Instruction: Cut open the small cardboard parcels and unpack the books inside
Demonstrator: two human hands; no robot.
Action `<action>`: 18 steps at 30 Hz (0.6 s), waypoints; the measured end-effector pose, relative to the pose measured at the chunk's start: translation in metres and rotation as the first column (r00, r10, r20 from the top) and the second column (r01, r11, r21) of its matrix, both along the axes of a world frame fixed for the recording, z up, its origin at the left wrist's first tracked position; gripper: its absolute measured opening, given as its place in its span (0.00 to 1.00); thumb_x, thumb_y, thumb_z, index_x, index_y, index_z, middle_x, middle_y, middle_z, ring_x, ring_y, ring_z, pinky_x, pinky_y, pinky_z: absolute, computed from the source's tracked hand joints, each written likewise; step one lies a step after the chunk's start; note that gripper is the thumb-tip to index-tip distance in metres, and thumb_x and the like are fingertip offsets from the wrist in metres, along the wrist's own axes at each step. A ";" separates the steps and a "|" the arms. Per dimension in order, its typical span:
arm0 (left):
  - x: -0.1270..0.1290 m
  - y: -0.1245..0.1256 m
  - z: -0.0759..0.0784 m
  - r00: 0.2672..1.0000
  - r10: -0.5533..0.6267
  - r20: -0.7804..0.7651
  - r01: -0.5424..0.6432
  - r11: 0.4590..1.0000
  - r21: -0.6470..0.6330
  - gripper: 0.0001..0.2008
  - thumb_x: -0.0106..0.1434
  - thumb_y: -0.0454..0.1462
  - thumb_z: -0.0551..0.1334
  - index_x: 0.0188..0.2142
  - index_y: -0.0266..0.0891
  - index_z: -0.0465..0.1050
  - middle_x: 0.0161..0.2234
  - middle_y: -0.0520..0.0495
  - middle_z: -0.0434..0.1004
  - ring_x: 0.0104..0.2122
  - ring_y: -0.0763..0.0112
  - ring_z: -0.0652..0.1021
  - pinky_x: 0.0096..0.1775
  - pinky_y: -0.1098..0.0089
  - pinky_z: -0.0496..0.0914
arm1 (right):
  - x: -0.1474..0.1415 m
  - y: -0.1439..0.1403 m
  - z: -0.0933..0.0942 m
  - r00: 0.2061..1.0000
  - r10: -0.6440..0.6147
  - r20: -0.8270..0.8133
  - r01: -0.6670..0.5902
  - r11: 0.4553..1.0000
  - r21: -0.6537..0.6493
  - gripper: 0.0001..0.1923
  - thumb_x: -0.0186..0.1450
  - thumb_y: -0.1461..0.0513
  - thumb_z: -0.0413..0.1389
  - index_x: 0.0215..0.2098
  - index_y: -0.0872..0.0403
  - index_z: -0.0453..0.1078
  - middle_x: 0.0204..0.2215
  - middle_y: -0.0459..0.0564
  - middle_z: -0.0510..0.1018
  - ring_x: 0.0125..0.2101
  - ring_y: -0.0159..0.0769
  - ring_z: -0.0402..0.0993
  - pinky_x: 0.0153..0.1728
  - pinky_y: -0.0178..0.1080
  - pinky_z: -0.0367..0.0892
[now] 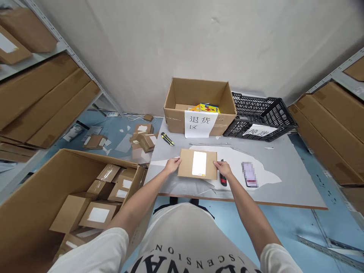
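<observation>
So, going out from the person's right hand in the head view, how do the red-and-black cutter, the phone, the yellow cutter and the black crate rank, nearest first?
From the right hand:
1. Red-and-black cutter, right beside it.
2. Phone, further right.
3. Yellow cutter, far left of the parcel.
4. Black crate, back against the wall.

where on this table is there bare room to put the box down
Free: the right part of the table, between the black crate and the front edge, right of the phone. Crowded: the middle, where both hands hold the small box, with a cutter beside it.
</observation>
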State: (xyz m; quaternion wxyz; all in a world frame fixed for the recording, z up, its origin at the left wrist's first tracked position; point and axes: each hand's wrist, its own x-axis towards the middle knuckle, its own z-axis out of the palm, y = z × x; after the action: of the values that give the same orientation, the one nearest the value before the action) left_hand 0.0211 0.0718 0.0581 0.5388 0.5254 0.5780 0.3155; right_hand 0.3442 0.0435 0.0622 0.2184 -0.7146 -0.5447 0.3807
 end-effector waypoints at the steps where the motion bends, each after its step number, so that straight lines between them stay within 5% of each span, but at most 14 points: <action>1: 0.000 0.000 -0.002 1.000 -0.001 0.030 0.002 1.000 -0.011 0.21 0.50 0.50 0.64 0.35 0.36 0.78 0.29 0.46 0.81 0.36 0.59 0.78 0.40 0.65 0.70 | 0.000 0.002 -0.002 1.000 -0.008 0.006 0.008 1.000 -0.002 0.20 0.59 0.48 0.51 0.30 0.52 0.78 0.27 0.48 0.81 0.30 0.40 0.76 0.32 0.37 0.66; 8: 0.000 -0.005 -0.011 0.973 0.000 0.231 0.015 0.998 -0.065 0.36 0.40 0.51 0.70 0.46 0.33 0.74 0.41 0.40 0.79 0.46 0.54 0.75 0.49 0.57 0.67 | -0.005 0.014 -0.011 0.993 -0.083 0.081 0.084 0.996 -0.012 0.23 0.58 0.45 0.51 0.27 0.52 0.78 0.25 0.50 0.80 0.29 0.40 0.75 0.30 0.36 0.64; 18: 0.004 -0.010 -0.025 0.938 0.109 0.328 -0.078 0.991 -0.106 0.40 0.40 0.50 0.71 0.51 0.30 0.70 0.46 0.35 0.75 0.52 0.51 0.71 0.54 0.52 0.63 | -0.009 0.010 -0.018 0.984 -0.159 0.076 0.159 0.987 0.005 0.26 0.58 0.42 0.49 0.28 0.53 0.77 0.27 0.52 0.80 0.29 0.40 0.74 0.30 0.36 0.64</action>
State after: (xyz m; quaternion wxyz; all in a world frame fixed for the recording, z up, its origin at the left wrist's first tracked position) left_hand 0.0246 0.0613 0.0329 0.6366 0.4111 0.5168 0.3983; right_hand 0.3356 0.0532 0.0441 0.2269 -0.7698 -0.4938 0.3348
